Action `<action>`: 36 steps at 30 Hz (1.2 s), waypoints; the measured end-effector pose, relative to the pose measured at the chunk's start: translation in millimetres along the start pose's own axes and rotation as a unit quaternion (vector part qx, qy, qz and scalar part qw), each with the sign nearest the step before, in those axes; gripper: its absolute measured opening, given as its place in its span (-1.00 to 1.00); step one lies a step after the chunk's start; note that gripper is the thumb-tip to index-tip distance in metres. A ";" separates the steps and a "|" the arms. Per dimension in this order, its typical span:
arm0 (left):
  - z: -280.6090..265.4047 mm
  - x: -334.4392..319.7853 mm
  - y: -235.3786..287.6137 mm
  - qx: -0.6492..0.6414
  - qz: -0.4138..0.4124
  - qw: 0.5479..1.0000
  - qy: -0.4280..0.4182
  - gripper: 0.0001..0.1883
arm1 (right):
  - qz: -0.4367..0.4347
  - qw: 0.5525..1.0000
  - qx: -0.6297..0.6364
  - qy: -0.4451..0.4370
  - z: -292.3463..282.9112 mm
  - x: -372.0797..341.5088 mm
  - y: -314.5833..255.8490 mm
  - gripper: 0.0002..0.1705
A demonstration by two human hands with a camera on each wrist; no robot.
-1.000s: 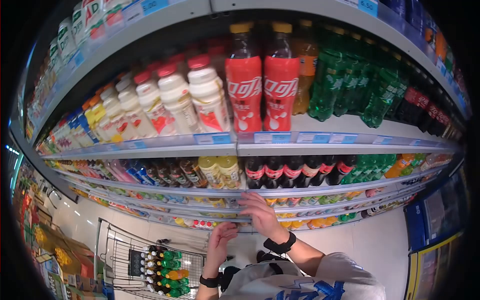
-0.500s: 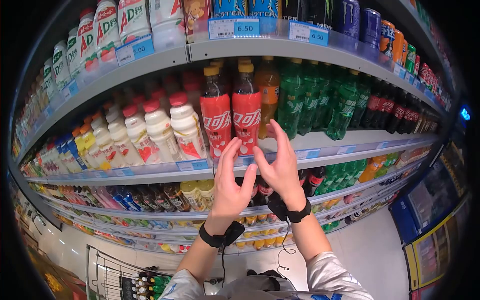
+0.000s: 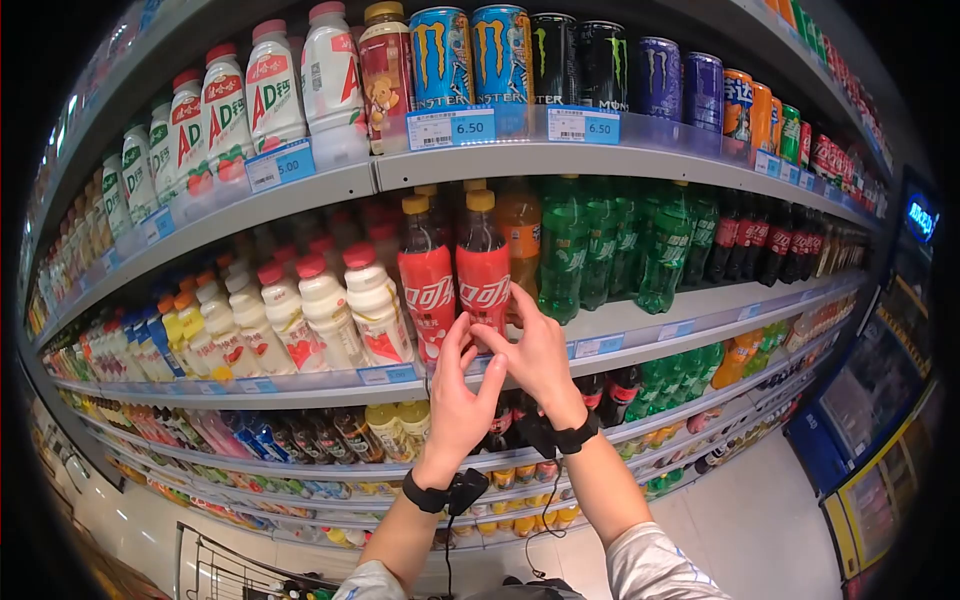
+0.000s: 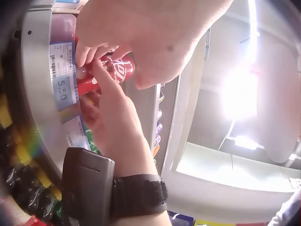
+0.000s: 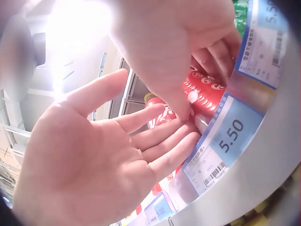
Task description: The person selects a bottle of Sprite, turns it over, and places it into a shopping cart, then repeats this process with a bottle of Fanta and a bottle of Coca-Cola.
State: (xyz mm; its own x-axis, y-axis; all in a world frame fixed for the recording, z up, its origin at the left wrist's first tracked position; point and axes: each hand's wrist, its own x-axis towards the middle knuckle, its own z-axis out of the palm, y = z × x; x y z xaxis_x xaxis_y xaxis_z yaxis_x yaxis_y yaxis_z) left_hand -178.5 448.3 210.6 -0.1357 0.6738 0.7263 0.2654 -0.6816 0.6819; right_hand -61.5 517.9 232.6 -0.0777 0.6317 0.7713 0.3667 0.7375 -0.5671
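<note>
Two cola bottles with red labels and yellow caps stand side by side at the shelf front: a left cola bottle (image 3: 425,275) and a right cola bottle (image 3: 483,265). My right hand (image 3: 541,358) grips the lower part of the right bottle, fingers round its far side and thumb across the front, seen also in the right wrist view on the red label (image 5: 209,92). Palm turned up, my left hand (image 3: 462,405) reaches to the bottle's base with extended fingers (image 5: 162,143), close beside the right thumb. Both hands partly hide the bottle's lower end.
White milk-drink bottles (image 3: 375,305) stand to the left. An orange soda bottle (image 3: 524,240) and green soda bottles (image 3: 565,245) are to the right. Above runs a shelf edge (image 3: 600,165) with energy drink cans (image 3: 502,60). A wire cart (image 3: 225,565) stands below left.
Both hands have risen from low before the shelves to the cola bottles. The right hand has taken hold of the right bottle, and the view has shifted to show the upper shelf.
</note>
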 end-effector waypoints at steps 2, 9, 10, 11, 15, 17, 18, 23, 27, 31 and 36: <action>-1.5 -2.5 1.6 -0.006 0.004 1.000 0.001 -0.28 | 0.013 0.999 0.029 -0.004 -0.6 -5.9 -1.2 -0.21; -27.2 -24.4 32.7 -0.116 -0.031 0.991 -0.055 -0.15 | -0.156 0.981 -0.054 0.101 -11.9 -34.5 -27.4 -0.25; -31.7 -27.9 38.8 -0.138 -0.024 0.988 -0.066 -0.14 | -0.171 0.978 -0.060 0.104 -14.7 -39.2 -35.0 -0.24; -35.7 -31.5 44.7 -0.159 -0.016 0.984 -0.077 -0.13 | -0.187 0.974 -0.065 0.107 -16.5 -44.3 -42.7 -0.23; -42.8 -63.2 42.2 -0.256 -0.029 0.966 -0.029 -0.16 | -0.153 0.986 -0.013 0.058 -13.9 -81.5 -63.7 -0.19; -51.6 -80.3 38.4 -0.284 -0.043 0.958 -0.003 -0.26 | -0.163 0.986 -0.032 0.027 -12.6 -101.5 -65.5 -0.25; -61.5 -88.6 35.8 -0.263 -0.107 0.958 -0.023 -0.32 | -0.179 0.983 -0.036 0.007 -14.8 -107.4 -68.8 -0.28; -82.1 -119.4 28.6 -0.323 -0.197 0.924 -0.045 -0.48 | -0.149 0.988 -0.023 -0.031 -14.4 -147.7 -70.9 -0.36; -89.0 -145.6 14.9 -0.366 -0.239 0.899 -0.018 -0.49 | 0.014 0.998 0.047 -0.031 -15.1 -191.2 -66.9 -0.37; -95.3 -170.2 6.5 -0.392 -0.249 0.886 0.020 -0.44 | 0.356 0.839 0.412 -0.009 -13.2 -237.5 -52.7 -0.27; -101.6 -176.3 13.2 -0.372 -0.279 0.885 0.022 -0.24 | 0.379 0.732 0.548 -0.142 -17.1 -272.0 -36.7 0.08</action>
State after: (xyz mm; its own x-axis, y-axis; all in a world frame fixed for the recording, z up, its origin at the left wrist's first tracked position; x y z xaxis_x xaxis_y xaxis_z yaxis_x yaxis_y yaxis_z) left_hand -248.1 291.5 100.3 -0.0899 0.9641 0.2499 -0.5541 -0.2569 0.7918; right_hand -37.9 314.9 48.5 -0.4842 0.8678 0.1114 -0.5469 -0.2008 -0.8127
